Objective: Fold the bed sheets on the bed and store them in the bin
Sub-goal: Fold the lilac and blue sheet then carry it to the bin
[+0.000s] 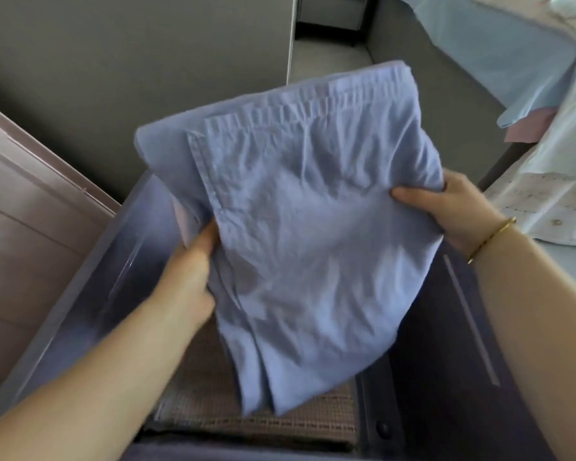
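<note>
A folded light-blue bed sheet (306, 227) hangs in the air above the clear plastic bin (90, 294). My left hand (187, 277) grips its left edge, thumb on top. My right hand (446, 207) grips its right edge, with a gold bracelet on the wrist. The sheet's lower end droops toward the bin's inside. On the bin's floor lies a checked brownish folded cloth (246, 414), partly hidden by the sheet.
The bed (562, 161) runs along the right side, with pale blue and white bedding and a patterned piece on it. A pinkish lid or bin (30, 201) lies to the left. Grey carpet and a dark nightstand (330, 15) lie beyond.
</note>
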